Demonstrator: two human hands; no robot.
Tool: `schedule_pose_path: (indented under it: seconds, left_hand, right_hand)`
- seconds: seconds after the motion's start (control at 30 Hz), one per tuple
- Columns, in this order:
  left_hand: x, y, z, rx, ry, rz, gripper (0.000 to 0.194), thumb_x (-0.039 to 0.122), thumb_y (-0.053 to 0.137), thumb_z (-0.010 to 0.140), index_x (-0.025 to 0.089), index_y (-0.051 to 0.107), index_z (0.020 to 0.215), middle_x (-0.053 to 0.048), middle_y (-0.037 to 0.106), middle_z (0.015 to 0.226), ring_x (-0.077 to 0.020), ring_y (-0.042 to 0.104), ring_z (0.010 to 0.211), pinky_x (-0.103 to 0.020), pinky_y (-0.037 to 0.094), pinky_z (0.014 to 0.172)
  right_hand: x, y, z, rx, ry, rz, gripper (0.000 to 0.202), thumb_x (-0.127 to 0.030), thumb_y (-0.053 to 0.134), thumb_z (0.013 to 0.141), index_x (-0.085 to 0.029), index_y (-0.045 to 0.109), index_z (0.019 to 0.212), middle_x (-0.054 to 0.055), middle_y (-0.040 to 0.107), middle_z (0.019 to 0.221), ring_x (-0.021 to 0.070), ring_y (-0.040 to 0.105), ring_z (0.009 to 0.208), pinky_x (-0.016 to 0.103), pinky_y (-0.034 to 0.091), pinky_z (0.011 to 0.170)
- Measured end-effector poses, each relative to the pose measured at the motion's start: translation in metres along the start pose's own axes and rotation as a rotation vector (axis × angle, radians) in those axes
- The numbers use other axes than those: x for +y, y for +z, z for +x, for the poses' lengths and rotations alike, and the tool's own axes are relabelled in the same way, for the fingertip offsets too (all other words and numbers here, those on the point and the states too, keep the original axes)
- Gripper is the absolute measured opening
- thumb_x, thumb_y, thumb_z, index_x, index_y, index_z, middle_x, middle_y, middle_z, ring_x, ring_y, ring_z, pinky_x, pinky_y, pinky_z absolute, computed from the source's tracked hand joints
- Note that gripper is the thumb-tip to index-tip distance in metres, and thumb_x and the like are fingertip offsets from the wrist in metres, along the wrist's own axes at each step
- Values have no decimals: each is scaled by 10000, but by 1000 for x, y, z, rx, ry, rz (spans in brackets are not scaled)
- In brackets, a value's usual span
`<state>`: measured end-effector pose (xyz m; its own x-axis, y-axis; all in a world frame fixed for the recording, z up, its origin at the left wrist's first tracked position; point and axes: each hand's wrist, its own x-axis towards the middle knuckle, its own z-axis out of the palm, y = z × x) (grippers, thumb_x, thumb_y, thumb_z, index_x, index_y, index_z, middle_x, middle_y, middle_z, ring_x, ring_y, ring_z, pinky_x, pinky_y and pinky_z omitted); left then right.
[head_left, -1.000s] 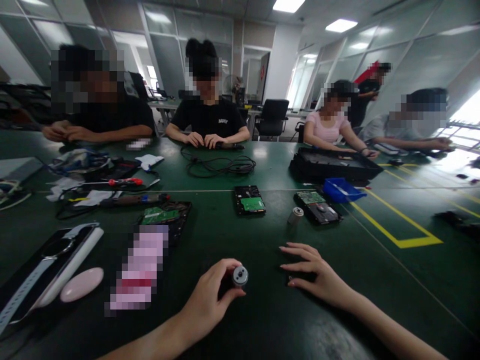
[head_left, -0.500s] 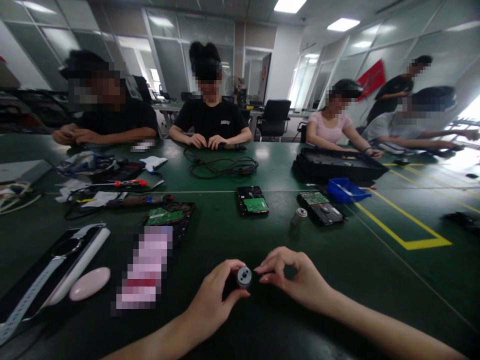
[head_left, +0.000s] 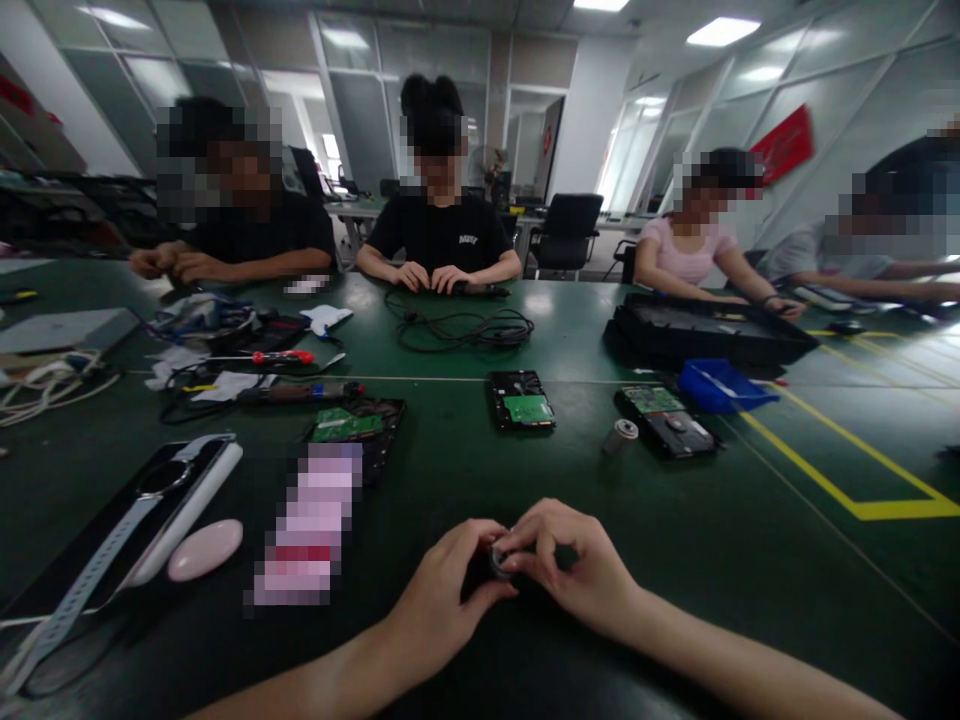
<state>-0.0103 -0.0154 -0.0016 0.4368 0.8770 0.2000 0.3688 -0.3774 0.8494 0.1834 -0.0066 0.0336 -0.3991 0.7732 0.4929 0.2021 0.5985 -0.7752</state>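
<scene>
Low over the near part of the table, my left hand is closed around a small metal cylinder, apparently a small electric motor, its round end facing me. The thumb and fingers of my right hand are pinched together at that end, covering most of it. Whether they hold some smaller part there I cannot tell. A similar metal motor stands upright on the table beyond my right hand. Farther off lie a hard drive with a green circuit board and another hard drive to its right.
On the left are a watch on a white-edged device, a pink oval object, a blurred-out pink item, another hard drive and a red-handled screwdriver. A blue tray and black bin stand right. Several people sit opposite.
My right hand has moved left onto the motor's end, which showed uncovered before. My left hand still holds the motor. The whole view has shifted slightly, with the table things appearing farther right.
</scene>
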Motion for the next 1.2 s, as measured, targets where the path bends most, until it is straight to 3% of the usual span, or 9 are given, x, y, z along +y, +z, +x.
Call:
schedule_pose_path:
  seconds: [0.33, 0.57, 0.67, 0.77, 0.9, 1.03, 1.2]
  left_hand:
    - [-3, 1, -1, -11, 7, 3, 403, 145, 722, 797, 263, 533, 1133, -20, 647, 1076, -225, 630, 994, -376, 507, 895]
    - [5, -3, -3, 34, 43, 8, 390, 163, 679, 808, 260, 509, 1145, -46, 620, 1099, -239, 613, 999, -390, 514, 879]
    - [8, -8, -7, 112, 158, -29, 479, 109, 626, 789, 256, 446, 1208, -81, 563, 1199, -269, 555, 1126, -434, 469, 972]
    - [9, -12, -11, 81, 240, -48, 570, 51, 561, 777, 262, 403, 1282, -92, 535, 1257, -286, 488, 1229, -473, 410, 1052]
    - [8, -14, -12, 15, 284, -16, 604, 42, 546, 781, 277, 423, 1324, -87, 514, 1302, -301, 441, 1286, -495, 377, 1087]
    - [3, -13, -12, 68, 273, -77, 489, 45, 526, 808, 259, 476, 1244, -84, 565, 1219, -292, 470, 1260, -490, 408, 1056]
    - [3, -9, -14, 138, 208, -154, 342, 72, 567, 830, 245, 493, 1116, -85, 612, 1137, -267, 538, 1180, -450, 462, 996]
  right_hand:
    - [3, 4, -1, 41, -98, -59, 363, -108, 671, 832, -182, 452, 553, 2, 750, 822, 129, 671, 774, 252, 504, 700]
    - [4, 5, -3, 31, 77, 4, 298, -225, 764, 771, -196, 504, 628, 21, 711, 853, 163, 664, 815, 293, 506, 745]
    - [10, 8, -10, 28, 138, 62, 328, -280, 839, 676, -203, 535, 772, 44, 654, 986, 195, 639, 935, 317, 506, 817]
    - [17, 11, -17, -11, 212, 94, 467, -293, 863, 635, -211, 537, 959, 50, 625, 1056, 208, 617, 1003, 324, 503, 859]
    - [22, 14, -20, -119, 279, 6, 504, -288, 812, 704, -216, 558, 1132, 53, 661, 1080, 214, 628, 993, 342, 493, 873]
    - [19, 14, -19, -148, 265, -77, 356, -315, 756, 772, -227, 636, 1095, 56, 702, 1074, 227, 642, 986, 356, 477, 876]
    - [14, 13, -16, -164, 263, -61, 342, -341, 747, 785, -250, 658, 1102, 43, 715, 1068, 227, 645, 993, 353, 468, 886]
